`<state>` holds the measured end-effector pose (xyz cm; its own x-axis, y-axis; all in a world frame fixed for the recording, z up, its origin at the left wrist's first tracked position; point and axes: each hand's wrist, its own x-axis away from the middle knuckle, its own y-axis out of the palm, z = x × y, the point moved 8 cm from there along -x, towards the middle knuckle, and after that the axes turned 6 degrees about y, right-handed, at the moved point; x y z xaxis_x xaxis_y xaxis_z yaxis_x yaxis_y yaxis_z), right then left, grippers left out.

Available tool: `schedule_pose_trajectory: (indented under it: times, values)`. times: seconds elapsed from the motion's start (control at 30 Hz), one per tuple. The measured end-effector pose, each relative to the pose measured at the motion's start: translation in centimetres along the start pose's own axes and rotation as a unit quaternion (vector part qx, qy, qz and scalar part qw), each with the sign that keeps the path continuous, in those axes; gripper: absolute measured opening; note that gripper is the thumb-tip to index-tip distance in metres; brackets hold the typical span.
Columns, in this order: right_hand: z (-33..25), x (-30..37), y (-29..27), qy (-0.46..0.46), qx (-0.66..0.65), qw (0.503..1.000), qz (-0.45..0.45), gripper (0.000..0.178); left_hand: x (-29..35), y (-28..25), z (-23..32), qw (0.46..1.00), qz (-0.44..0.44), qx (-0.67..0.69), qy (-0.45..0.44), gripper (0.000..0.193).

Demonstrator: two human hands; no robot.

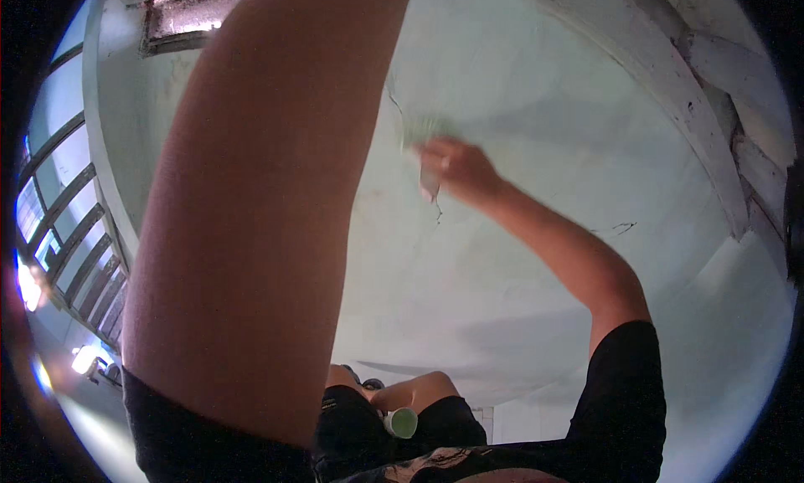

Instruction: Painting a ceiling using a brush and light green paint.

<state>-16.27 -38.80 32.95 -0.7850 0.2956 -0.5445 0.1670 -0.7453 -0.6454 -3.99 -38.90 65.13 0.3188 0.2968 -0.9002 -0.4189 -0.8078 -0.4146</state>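
Note:
My right hand point(462, 170) is closed around a paintbrush point(429, 184), whose pale handle sticks out below the fingers. Its bristles, smeared by motion, meet the pale green wall point(502, 257) next to a thin dark crack. My left arm point(260, 198) stretches up across the view and passes out at the top edge, so the left hand is hidden from sight. Low in the view, a small cup point(403, 423) with light green inside sits by my legs, between the dark shorts. What supports the cup cannot be made out.
A pale beam point(670, 89) curves along the upper right. At the left are a barred window point(71, 198) and a bright lamp point(85, 359). A framed opening point(180, 18) is set in the wall at upper left. Another dark crack point(624, 227) marks the wall.

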Motion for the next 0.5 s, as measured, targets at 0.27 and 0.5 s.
schedule_pose_trajectory:
  times: [0.27,0.5]
  values:
    - [15.9,-5.4,-11.0,0.309,-0.006,0.951,0.0,0.035,1.0,0.0,1.9,0.999,0.004,0.03,0.035,0.079]
    - [11.5,-2.5,-10.2,0.022,0.236,0.96,0.146,0.026,-0.5,0.2,-0.1,0.99,0.134,-0.015,0.038,0.076]
